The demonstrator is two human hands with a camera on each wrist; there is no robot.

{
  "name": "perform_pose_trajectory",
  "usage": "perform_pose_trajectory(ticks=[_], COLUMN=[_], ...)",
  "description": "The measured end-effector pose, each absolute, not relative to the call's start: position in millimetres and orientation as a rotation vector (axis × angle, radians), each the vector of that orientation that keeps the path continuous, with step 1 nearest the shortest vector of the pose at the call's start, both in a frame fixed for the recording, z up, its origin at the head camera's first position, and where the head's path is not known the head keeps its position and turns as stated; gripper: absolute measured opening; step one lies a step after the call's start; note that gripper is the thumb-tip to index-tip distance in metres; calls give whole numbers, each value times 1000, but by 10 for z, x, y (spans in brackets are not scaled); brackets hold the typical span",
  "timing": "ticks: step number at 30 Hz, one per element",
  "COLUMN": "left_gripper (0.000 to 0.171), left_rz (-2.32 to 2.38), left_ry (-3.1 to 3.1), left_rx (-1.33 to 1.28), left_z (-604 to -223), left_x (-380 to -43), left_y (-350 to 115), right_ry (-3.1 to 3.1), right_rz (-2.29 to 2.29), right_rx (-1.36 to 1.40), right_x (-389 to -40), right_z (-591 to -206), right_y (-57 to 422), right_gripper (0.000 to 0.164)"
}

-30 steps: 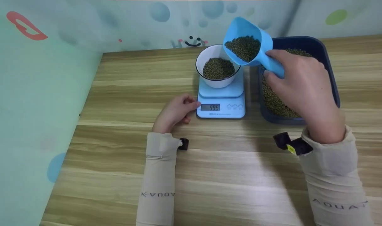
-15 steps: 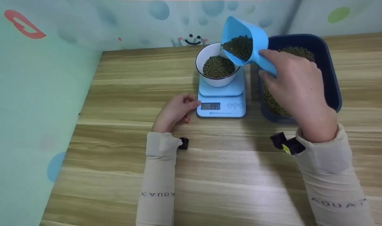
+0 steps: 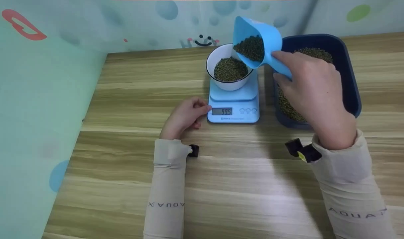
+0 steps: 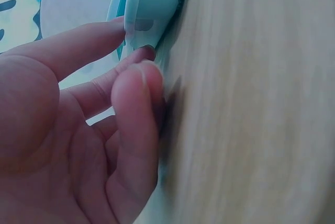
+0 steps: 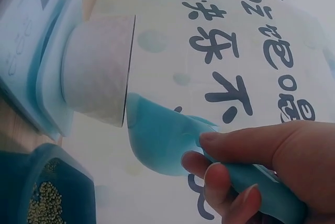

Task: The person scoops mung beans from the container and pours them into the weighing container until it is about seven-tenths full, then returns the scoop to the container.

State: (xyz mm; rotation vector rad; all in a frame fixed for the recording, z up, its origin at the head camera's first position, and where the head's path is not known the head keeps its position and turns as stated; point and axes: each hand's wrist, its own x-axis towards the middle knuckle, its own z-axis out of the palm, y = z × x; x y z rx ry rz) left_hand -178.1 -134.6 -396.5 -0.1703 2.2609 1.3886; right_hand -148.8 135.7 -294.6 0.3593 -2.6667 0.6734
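A light blue kitchen scale (image 3: 235, 114) carries a white, dark-rimmed bowl (image 3: 230, 84) partly filled with small green-brown beans (image 3: 231, 69). My left hand (image 3: 185, 116) pinches the scale's left edge between thumb and index finger beside the display, which reads 995; its other fingers curl in. My right hand (image 3: 316, 86) grips the handle of a blue scoop (image 3: 270, 36). Tilted toward the bowl, the scoop has its lip over the bowl's right rim and a heap of beans inside. In the right wrist view, the scoop's lip (image 5: 137, 111) is right at the bowl's rim.
A dark blue tub (image 3: 353, 89) of beans stands right of the scale, partly hidden under my right hand. Behind the wood-grain table (image 3: 129, 106) is a patterned wall covering (image 3: 155, 30). A pale green surface (image 3: 39, 116) borders the table's left side.
My right hand has moved the scoop slightly left and tipped it further toward the bowl, and its beans have slid toward the lip. The left hand stays put. The display still reads 995.
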Motion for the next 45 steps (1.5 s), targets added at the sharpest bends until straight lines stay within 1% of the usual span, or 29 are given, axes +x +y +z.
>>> perform_pose_trajectory(ticks=[45], left_gripper=[24], left_rz=[1382], left_ry=[2249], left_rx=[-198], left_z=[-3955], left_x=[-1756], left_y=[-1372], right_ry=[-2566], right_rz=[547], right_rx=[429], right_x=[-1457], right_z=[-2967], right_y=[1298], right_gripper=[36])
